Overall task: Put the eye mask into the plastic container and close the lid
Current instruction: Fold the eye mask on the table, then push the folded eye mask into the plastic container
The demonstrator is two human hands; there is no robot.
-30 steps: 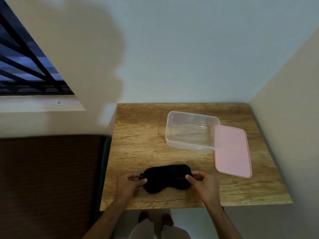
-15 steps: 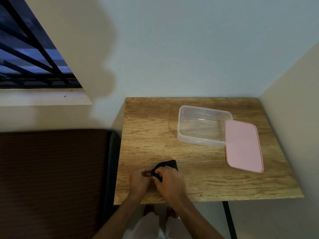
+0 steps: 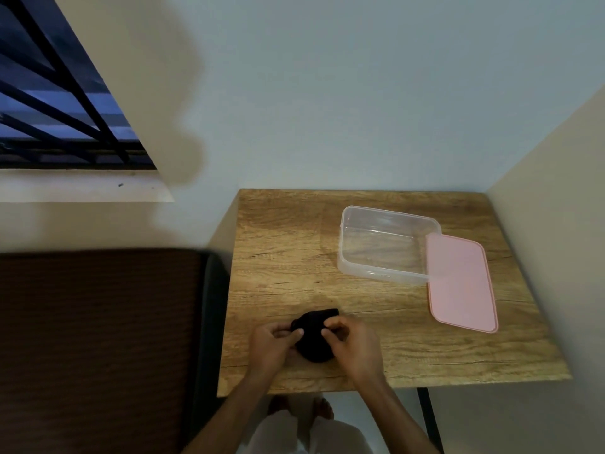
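Observation:
The black eye mask (image 3: pixel 315 339) lies folded into a small bundle near the front edge of the wooden table (image 3: pixel 281 257). My left hand (image 3: pixel 271 344) pinches its left side and my right hand (image 3: pixel 355 345) grips its right side, fingers curled over the fabric. Further back on the right stands the clear plastic container (image 3: pixel 386 245), open and with nothing in it. Its pink lid (image 3: pixel 460 285) lies flat beside it, the near corner of the lid tucked against the container's right wall.
Walls close the table in at the back and on the right. A dark brown padded surface (image 3: pixel 98 339) borders the table's left side. A barred window (image 3: pixel 59 103) sits at the upper left. A black table leg (image 3: pixel 429 417) shows below the front right.
The mask was spread out flat between both hands a second ago; now it is folded in half into a compact bundle held by both hands close together.

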